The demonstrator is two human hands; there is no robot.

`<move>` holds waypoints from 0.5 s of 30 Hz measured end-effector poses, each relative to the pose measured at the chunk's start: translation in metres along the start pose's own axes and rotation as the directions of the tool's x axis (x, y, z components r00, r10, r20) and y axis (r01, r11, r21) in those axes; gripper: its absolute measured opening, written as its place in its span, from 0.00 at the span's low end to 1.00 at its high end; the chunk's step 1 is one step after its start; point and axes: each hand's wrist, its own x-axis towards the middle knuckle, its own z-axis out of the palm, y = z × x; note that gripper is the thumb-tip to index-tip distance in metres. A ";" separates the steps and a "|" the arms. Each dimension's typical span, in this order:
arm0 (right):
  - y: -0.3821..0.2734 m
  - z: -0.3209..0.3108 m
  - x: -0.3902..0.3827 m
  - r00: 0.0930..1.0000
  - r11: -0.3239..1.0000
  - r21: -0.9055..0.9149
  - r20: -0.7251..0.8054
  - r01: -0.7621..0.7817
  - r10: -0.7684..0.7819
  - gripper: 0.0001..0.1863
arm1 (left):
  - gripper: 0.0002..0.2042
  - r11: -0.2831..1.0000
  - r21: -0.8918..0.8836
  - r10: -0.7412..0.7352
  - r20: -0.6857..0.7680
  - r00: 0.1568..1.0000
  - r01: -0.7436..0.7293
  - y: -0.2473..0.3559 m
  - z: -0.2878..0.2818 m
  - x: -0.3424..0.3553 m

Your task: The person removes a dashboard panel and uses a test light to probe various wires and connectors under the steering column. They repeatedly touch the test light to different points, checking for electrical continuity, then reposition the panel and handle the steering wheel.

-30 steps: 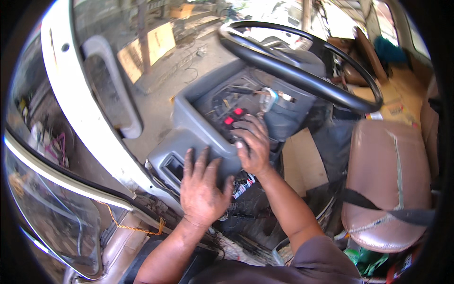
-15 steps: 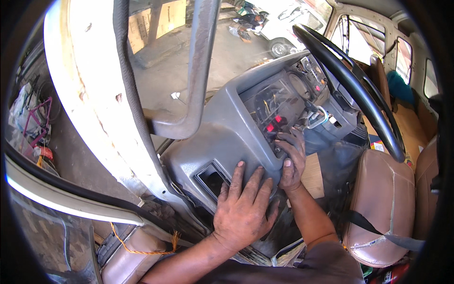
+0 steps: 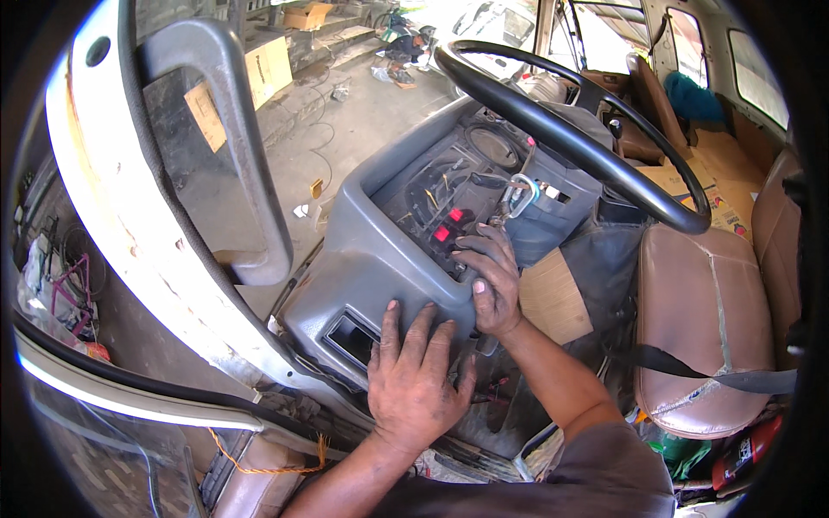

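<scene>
The grey dashboard (image 3: 384, 259) has an opening (image 3: 350, 337) near its left end, dark inside. My left hand (image 3: 414, 380) lies on the panel beside that opening, fingers spread and smudged with grime. My right hand (image 3: 492, 285) curls at the panel's lower right corner, beneath two red switches (image 3: 448, 224); what its fingers grip is hidden. Keys or a metal clip (image 3: 522, 194) hang just above it, below the dark instrument cluster (image 3: 442, 177).
A black steering wheel (image 3: 570, 147) arches over the dash. A tan seat (image 3: 699, 324) with a black strap is at right, cardboard (image 3: 553, 293) on the floor. The open white door frame (image 3: 104, 198) is at left. Outside, a person (image 3: 406, 47) crouches by a white vehicle.
The view has swung about, shifting the dash and wheel in the picture. Both hands stay at about the same places on the dashboard, with little change in their fingers.
</scene>
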 end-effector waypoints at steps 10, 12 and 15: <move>0.000 0.000 0.000 1.000 1.000 -0.020 -0.004 0.021 -0.021 0.30 | 0.24 1.000 0.018 -0.004 -0.039 0.999 0.005 0.001 0.002 -0.001; 0.000 0.000 0.001 0.999 0.999 -0.032 -0.005 0.032 -0.032 0.30 | 0.24 1.000 0.015 -0.010 -0.040 0.999 0.010 0.002 0.002 -0.001; 0.000 0.000 0.001 0.999 0.999 -0.026 -0.012 0.041 -0.041 0.30 | 0.23 1.000 0.014 -0.003 -0.048 0.999 0.003 0.002 0.001 0.001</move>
